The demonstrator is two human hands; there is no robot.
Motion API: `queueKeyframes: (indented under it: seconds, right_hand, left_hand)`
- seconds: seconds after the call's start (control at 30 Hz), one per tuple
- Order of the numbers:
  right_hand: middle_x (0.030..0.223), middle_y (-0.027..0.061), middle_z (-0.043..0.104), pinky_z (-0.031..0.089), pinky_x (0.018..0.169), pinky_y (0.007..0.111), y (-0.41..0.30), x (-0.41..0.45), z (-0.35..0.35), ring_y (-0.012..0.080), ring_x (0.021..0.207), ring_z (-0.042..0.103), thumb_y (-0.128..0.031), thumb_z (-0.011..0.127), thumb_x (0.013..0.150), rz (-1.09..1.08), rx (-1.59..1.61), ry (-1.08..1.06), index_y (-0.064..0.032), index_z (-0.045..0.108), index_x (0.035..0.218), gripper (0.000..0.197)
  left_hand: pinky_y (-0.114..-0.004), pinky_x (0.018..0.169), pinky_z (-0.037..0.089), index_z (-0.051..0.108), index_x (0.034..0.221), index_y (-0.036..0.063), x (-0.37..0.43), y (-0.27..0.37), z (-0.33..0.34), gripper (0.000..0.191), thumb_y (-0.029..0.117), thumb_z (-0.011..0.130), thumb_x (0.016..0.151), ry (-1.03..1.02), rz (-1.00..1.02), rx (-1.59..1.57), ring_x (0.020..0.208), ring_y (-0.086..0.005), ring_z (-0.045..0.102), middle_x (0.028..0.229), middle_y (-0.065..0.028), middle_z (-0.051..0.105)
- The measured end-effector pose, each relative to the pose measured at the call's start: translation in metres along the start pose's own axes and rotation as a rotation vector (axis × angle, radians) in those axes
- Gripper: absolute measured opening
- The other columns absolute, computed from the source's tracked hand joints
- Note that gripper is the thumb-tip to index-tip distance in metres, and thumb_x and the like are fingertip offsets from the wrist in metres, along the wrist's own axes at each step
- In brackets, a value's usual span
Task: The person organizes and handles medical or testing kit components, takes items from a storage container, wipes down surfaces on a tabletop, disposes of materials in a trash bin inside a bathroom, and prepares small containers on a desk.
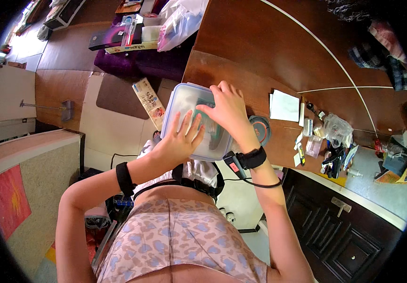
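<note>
A translucent plastic storage box (189,95) with a blue-edged lid is in front of me, at the near left edge of the brown table (238,67). Something greenish shows dimly through the lid; what it is I cannot tell. My left hand (171,143) rests on the lid's near left part, fingers spread. Across the far right edge of the box curl the fingers of my right hand (229,108), its thumb lying on the lid. Both wrists wear black straps, and a small device (234,164) with a cable sits at the right one.
Beside my right wrist lies a round grey item (260,130) with an orange ring. Farther right are white papers (284,106), a clear plastic bag (337,127) and small clutter. A long printed carton (148,100) lies left, below a purple upholstered seat (118,63) loaded with boxes.
</note>
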State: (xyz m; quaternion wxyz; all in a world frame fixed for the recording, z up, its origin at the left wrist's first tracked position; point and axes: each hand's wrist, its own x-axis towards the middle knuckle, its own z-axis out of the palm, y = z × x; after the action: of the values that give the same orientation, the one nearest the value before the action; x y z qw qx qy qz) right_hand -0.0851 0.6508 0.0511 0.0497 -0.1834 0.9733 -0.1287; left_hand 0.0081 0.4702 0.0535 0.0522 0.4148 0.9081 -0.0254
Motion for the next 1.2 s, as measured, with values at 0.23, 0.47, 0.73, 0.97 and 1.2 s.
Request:
queueKeyframes:
  seconds: [0.23,0.47,0.73,0.97,1.2]
  right_hand:
    - [0.101,0.0168,0.057,0.048,0.085,0.043,0.003,-0.001,0.010,0.0334,0.101,0.056,-0.045,0.075,0.073,-0.032,0.101,0.078,0.0031,0.062,0.095,0.054]
    - [0.099,0.0179,0.059,0.049,0.083,0.043,-0.002,0.006,0.011,0.0340,0.101,0.057,-0.044,0.075,0.073,0.046,0.114,0.034,0.0032,0.062,0.091,0.052]
    - [0.095,0.0179,0.063,0.049,0.082,0.043,0.003,0.016,0.019,0.0335,0.097,0.060,-0.045,0.076,0.071,0.032,0.133,0.065,0.0024,0.066,0.086,0.051]
    - [0.088,0.0143,0.062,0.049,0.079,0.042,0.009,0.022,0.021,0.0312,0.093,0.060,-0.051,0.074,0.071,0.002,0.142,0.039,-0.0002,0.064,0.082,0.053]
    - [0.102,0.0142,0.063,0.048,0.084,0.042,0.014,0.001,0.012,0.0306,0.100,0.060,-0.048,0.072,0.074,0.034,0.137,0.034,0.0001,0.066,0.093,0.052]
  left_hand:
    - [-0.054,0.111,0.026,0.043,0.136,0.0009,0.000,0.005,0.011,0.095,0.052,0.076,0.063,0.084,-0.023,0.040,0.137,-0.0426,0.028,0.144,-0.0234,0.037]
    - [-0.052,0.111,0.028,0.045,0.135,0.0020,-0.002,0.003,0.014,0.094,0.049,0.077,0.061,0.122,-0.005,0.038,0.137,-0.0415,0.030,0.145,-0.0237,0.036]
    - [-0.053,0.110,0.028,0.045,0.135,0.0027,-0.001,0.003,0.024,0.092,0.049,0.077,0.062,0.144,0.003,0.108,0.137,-0.0426,0.029,0.146,-0.0240,0.034]
    - [-0.054,0.110,0.029,0.044,0.135,0.0033,-0.001,0.009,0.022,0.095,0.049,0.079,0.060,0.113,-0.012,0.121,0.137,-0.0435,0.029,0.147,-0.0251,0.033]
    - [-0.054,0.108,0.032,0.040,0.137,0.0017,0.003,0.011,0.009,0.095,0.046,0.080,0.063,0.073,-0.022,0.034,0.136,-0.0447,0.029,0.147,-0.0253,0.031]
